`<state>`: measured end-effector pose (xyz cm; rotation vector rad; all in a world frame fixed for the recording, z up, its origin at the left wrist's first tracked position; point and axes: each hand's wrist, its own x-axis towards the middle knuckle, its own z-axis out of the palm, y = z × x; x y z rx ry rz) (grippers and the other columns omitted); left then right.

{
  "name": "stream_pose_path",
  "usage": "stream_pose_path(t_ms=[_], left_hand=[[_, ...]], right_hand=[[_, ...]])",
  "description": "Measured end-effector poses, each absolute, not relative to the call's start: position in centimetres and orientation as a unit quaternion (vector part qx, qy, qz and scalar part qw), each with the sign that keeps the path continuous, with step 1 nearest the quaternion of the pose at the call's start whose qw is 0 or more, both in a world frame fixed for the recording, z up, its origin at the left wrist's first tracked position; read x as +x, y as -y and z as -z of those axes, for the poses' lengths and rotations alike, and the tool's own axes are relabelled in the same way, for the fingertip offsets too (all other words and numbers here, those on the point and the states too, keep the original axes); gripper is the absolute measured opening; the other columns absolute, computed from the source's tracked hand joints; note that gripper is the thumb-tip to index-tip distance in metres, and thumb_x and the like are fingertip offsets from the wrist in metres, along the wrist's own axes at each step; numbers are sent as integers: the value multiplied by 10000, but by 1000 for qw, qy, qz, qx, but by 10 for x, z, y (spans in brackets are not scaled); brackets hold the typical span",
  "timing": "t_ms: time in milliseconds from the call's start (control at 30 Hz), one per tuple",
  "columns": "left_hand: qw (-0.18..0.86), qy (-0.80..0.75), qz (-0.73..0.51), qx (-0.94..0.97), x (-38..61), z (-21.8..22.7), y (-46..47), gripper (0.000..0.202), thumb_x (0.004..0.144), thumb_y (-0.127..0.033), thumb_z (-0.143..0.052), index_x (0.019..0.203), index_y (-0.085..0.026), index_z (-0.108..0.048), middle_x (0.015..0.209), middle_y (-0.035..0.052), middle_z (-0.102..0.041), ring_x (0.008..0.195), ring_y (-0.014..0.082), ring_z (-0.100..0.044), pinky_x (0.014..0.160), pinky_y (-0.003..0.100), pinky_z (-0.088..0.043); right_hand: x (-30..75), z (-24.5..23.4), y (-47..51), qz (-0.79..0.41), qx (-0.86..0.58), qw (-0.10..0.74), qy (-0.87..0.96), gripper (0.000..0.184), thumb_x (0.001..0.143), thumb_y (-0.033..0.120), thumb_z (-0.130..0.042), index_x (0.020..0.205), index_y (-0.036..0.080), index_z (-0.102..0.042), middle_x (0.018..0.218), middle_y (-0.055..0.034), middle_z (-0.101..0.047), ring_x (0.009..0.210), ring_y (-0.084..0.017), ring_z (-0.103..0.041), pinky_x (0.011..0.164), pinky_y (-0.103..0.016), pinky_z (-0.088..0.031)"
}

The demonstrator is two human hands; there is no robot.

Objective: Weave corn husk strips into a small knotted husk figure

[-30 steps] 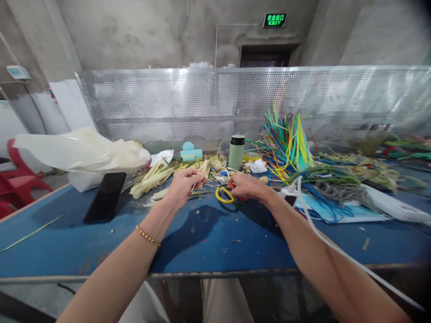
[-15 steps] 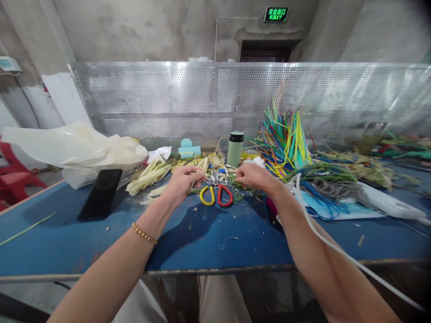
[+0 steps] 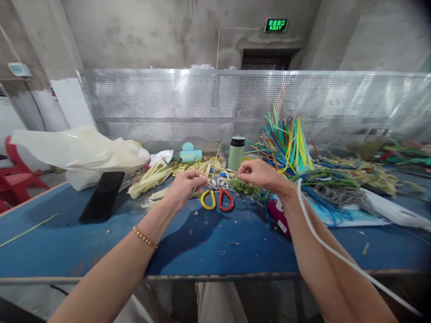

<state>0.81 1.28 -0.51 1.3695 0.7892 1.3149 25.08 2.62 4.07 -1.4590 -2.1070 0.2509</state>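
My left hand (image 3: 188,185) is closed in a pinch at thumb and forefinger, with what looks like a thin pale strand at the fingertips. To its right, my right hand (image 3: 260,174) is also pinched, above a tangle of green cord (image 3: 249,189); what its fingertips hold is too small to make out. Scissors (image 3: 220,200) with one yellow and one red handle loop lie between and just below the hands, their blades partly lost among scraps. Pale dried husk strips (image 3: 153,178) lie left of my left hand. A green lidded bottle (image 3: 236,154) stands behind the hands.
A black phone (image 3: 103,197) and white plastic bag (image 3: 81,152) lie left. Colourful strips (image 3: 289,143) stand at the back right. A magenta object (image 3: 279,219) is beside my right forearm, where a white cable (image 3: 314,231) crosses. A perforated metal screen (image 3: 161,98) runs behind.
The whole scene has shifted slightly down in view. My right hand has risen a little off the green cord and turned, uncovering more of the cord and the magenta object. My left hand stays pinched.
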Motion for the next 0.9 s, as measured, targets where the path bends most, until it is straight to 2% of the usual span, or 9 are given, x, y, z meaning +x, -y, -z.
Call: stream_pose_path(t_ms=[100,300,400,533,700,900], left_hand=[[530,-324,-541,567,9,5,-12,200,613,-228,-775,714,-99,-660,643,66,-677,456,71,-503,475,207,-344],[585,-280,-517,558,10,5,-9,215,630,-249,-798,732,-109,-670,691,73,-692,475,71,-517,488,211,-384],[607,-256,-517,547,11,1,-4,239,604,-242,-822,738,-109,-675,700,55,-682,491,76,-539,509,219,-422],[616,-237,-516,547,13,-4,3,246,589,-238,-834,734,-111,-681,813,64,-700,512,68,-560,529,221,-448],[635,-225,-494,550,15,-2,4,250,601,-241,-835,754,-119,-678,656,20,-651,560,117,-631,580,231,-469],[633,-212,-450,593,9,1,-1,219,658,-250,-805,769,-116,-673,659,31,-659,553,107,-617,587,236,-470]], right_hand=[[250,-47,-19,-214,-482,402,749,92,737,245,-641,719,160,-610,543,-33,-642,462,-140,-584,433,-239,-456],[243,-56,-7,-263,-404,554,679,159,724,261,-702,785,153,-603,582,-3,-618,438,-90,-532,382,-208,-431],[239,-55,-5,-316,-366,551,680,237,714,296,-734,859,149,-619,628,10,-607,436,-69,-503,372,-198,-405],[227,-47,-7,-370,-344,500,704,268,726,324,-735,897,147,-630,611,33,-572,432,-59,-476,366,-188,-379],[211,-35,-5,-419,-323,413,742,318,754,325,-715,1001,140,-638,617,30,-588,450,-64,-486,397,-191,-391],[215,-39,-6,-469,-317,464,682,328,722,261,-718,1017,144,-632,644,26,-597,426,-52,-435,383,-195,-328]])
